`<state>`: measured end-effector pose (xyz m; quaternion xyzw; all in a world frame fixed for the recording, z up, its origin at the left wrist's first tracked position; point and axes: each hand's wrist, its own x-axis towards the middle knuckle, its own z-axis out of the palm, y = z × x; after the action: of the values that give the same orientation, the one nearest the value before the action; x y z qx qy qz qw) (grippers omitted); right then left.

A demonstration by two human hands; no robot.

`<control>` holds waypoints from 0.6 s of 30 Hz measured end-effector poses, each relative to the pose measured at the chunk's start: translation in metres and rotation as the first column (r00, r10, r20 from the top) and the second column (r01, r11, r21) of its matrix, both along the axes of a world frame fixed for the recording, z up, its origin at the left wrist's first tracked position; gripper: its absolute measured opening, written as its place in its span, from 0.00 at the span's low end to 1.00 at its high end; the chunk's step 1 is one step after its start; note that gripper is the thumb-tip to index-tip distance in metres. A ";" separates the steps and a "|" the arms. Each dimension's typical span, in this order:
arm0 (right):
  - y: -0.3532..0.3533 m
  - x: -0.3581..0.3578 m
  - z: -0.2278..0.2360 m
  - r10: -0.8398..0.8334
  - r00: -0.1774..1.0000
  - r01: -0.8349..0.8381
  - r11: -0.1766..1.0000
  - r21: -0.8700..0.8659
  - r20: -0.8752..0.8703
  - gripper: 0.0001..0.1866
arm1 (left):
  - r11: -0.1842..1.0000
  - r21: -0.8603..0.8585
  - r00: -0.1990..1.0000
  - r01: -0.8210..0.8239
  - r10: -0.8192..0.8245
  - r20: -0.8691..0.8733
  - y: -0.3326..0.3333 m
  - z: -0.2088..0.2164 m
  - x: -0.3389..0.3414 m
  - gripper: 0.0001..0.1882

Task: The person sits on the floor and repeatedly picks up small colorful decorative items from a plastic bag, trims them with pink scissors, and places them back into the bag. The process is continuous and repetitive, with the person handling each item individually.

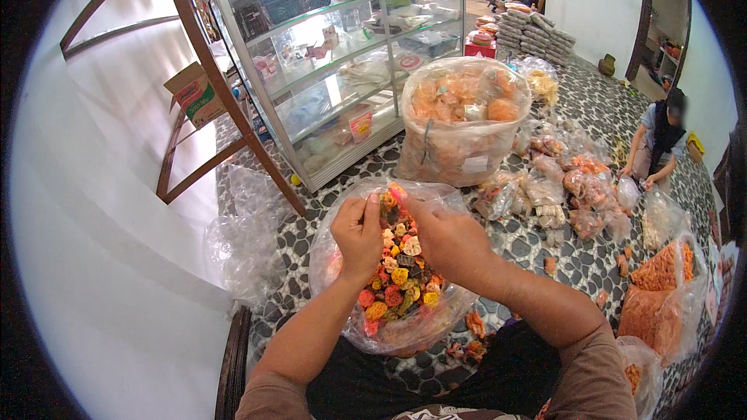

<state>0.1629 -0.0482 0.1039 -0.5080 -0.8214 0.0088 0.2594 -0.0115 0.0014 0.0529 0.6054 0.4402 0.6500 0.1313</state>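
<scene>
Both hands are over a large clear plastic bag (pixel 443 325) of small colourful crackers (pixel 401 276) in red, yellow, orange, white and dark pieces. My left hand (pixel 358 237) is closed, its thumb and fingers pinched together near the bag's far side. Close beside it, my right hand (pixel 451 239) is closed too, with its fingertips at a small bright pink piece (pixel 398 192). Orange and yellow crackers show between the two hands. What the left fingertips pinch is hidden, and I cannot tell what the pink piece is.
A tall sack (pixel 459 148) of orange packets stands ahead, beside a glass display cabinet (pixel 342 175). Filled plastic bags (pixel 587 187) lie to the right, near another person (pixel 657 144). Bags of orange snacks (pixel 654 323) stand at right; crumpled clear plastic (pixel 245 249) lies left.
</scene>
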 end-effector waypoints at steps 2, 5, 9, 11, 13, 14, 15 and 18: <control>-0.002 -0.004 -0.002 -0.007 1.000 0.007 1.000 -0.023 0.004 0.29 | 0.999 -0.046 0.999 0.006 -0.004 0.049 0.001 -0.002 0.001 0.16; -0.005 -0.006 -0.001 -0.001 0.999 -0.001 0.998 -0.056 -0.046 0.28 | 0.985 -0.165 0.984 0.044 -0.015 0.175 0.002 -0.002 0.002 0.17; -0.012 -0.005 0.001 0.052 0.999 -0.052 0.973 -0.226 -0.008 0.31 | 0.975 -0.217 0.964 0.047 0.013 0.266 0.006 0.001 -0.001 0.17; -0.015 -0.008 0.001 0.049 0.999 -0.047 0.970 -0.239 0.002 0.31 | 0.976 -0.216 0.964 0.040 0.019 0.264 0.006 0.001 -0.003 0.17; -0.015 -0.008 0.001 0.049 0.999 -0.052 0.975 -0.218 -0.015 0.31 | 0.980 -0.199 0.977 0.022 0.021 0.212 0.006 0.000 -0.004 0.16; -0.016 -0.008 0.001 0.037 0.999 -0.035 0.971 -0.235 0.005 0.31 | 0.978 -0.207 0.974 0.027 0.021 0.225 0.006 0.000 -0.004 0.16; -0.016 -0.007 0.002 0.050 0.998 -0.055 0.974 -0.219 -0.028 0.30 | 0.977 -0.212 0.971 0.031 0.021 0.240 0.006 -0.001 -0.004 0.15; -0.017 -0.004 0.003 0.038 0.995 -0.058 0.969 -0.238 -0.089 0.28 | 0.970 -0.237 0.959 0.044 0.025 0.281 0.007 0.000 -0.005 0.15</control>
<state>0.1589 -0.0652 0.1068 -0.5149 -0.8146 0.1358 0.2297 -0.0161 0.0081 0.0529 0.4883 0.4895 0.6707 0.2685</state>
